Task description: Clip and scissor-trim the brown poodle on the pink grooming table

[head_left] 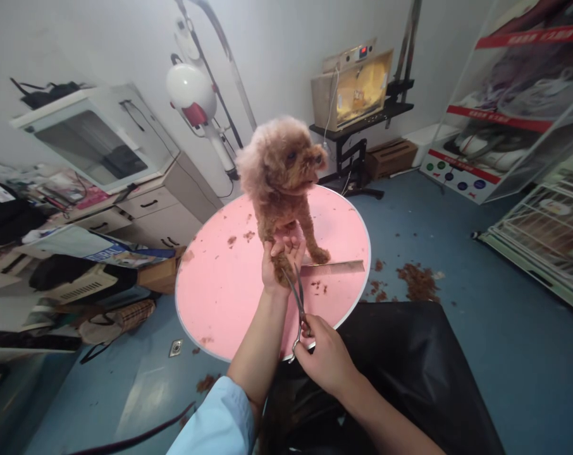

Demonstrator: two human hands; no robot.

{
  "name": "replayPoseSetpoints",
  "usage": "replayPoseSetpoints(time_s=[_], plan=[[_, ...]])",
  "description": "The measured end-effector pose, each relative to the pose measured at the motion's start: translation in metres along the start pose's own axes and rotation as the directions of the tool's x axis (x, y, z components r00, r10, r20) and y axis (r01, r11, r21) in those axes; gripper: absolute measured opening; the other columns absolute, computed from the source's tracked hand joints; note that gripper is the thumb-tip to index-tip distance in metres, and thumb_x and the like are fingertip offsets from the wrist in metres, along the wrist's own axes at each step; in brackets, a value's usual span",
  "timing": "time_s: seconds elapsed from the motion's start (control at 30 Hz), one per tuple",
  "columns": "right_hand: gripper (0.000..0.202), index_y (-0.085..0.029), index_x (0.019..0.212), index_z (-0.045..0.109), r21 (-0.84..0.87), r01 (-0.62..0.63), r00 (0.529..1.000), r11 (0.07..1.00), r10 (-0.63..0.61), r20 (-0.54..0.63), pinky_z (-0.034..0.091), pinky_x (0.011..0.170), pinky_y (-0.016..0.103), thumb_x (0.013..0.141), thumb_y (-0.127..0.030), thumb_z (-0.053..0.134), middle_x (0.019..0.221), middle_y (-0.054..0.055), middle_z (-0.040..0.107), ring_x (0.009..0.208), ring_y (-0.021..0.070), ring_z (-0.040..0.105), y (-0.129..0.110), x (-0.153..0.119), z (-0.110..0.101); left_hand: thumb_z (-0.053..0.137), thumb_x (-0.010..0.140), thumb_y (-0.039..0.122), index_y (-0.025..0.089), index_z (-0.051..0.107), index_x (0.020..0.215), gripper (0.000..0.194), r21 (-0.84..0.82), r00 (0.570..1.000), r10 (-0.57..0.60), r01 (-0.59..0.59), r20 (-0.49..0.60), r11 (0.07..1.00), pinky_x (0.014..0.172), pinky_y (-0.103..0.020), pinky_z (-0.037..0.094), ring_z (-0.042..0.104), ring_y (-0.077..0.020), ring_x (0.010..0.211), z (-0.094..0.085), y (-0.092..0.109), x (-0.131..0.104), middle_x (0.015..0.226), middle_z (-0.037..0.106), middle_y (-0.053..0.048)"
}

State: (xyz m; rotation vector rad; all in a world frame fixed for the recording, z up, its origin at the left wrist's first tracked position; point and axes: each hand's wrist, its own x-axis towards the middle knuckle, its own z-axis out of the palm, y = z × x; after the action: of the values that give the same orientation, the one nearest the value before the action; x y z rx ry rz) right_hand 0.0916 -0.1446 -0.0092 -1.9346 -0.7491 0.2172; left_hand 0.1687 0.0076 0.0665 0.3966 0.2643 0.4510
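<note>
A curly brown dog (286,158) sits on a round pink table (220,284), its head turned to the right. My left hand (273,278) is under one front paw (283,268) and holds it up, palm upward. In my right hand (325,355) are the handles of metal scissors (300,303), their blades parted and pointing at the raised paw. The dog's other front paw rests on the table beside a metal comb (338,267). Small clumps of cut hair (232,241) lie on the pink top.
Brown hair (418,282) is scattered on the blue floor. A white dryer (190,88) stands behind the table, cabinets (148,202) at the left, a lit box (362,91) at the back, a wire cage (547,221) at the right. Black material (410,360) covers the near side.
</note>
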Motion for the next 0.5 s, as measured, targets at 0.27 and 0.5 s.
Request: replayPoseSetpoints(time_s=[0.27, 0.5], plan=[[0.032, -0.015, 0.103, 0.058, -0.056, -0.009, 1.000, 0.998, 0.009, 0.006, 0.051, 0.075, 0.032, 0.074, -0.008, 0.048, 0.090, 0.007, 0.067, 0.082, 0.0202, 0.065, 0.002, 0.002, -0.002, 0.033, 0.100, 0.043, 0.019, 0.038, 0.052, 0.054, -0.075, 0.998, -0.043, 0.040, -0.035, 0.996, 0.101, -0.038, 0.046, 0.065, -0.0145, 0.084, 0.004, 0.000, 0.001, 0.073, 0.065, -0.004], [0.035, -0.011, 0.112, 0.056, -0.242, 0.139, 0.987, 0.960, -0.153, -0.041, 0.053, 0.079, 0.037, 0.078, -0.010, 0.047, 0.100, 0.011, 0.066, 0.093, 0.0257, 0.065, 0.011, 0.005, -0.016, 0.039, 0.098, 0.042, 0.018, 0.039, 0.051, 0.053, -0.036, 0.976, -0.040, 0.033, -0.212, 0.999, 0.100, -0.041, 0.045, 0.065, -0.0162, 0.076, 0.018, 0.002, -0.002, 0.067, 0.063, -0.004]])
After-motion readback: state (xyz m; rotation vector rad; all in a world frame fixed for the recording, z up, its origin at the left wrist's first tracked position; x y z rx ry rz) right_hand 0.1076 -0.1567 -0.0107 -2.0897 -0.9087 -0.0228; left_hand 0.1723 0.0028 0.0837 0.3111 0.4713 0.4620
